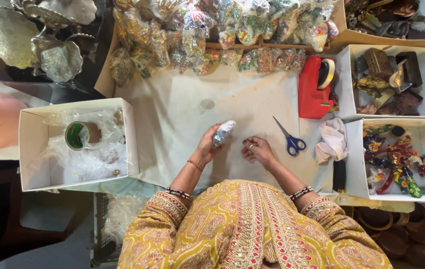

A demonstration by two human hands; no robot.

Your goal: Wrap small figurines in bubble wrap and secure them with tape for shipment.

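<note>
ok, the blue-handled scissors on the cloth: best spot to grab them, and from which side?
Take the scissors at the blue handle loops, nearest the person. They lie flat and shut, blades pointing up and away toward the red tape dispenser. The right hand, resting just left of them, could come from that side; the left hand holds a small wrapped packet.

1. One pair of blue-handled scissors (290, 140) lay at three o'clock.
2. One red tape dispenser (314, 87) stood at one o'clock.
3. Three white boxes showed: one (34, 130) at nine o'clock, two (343, 74) (354, 159) at three.
</note>
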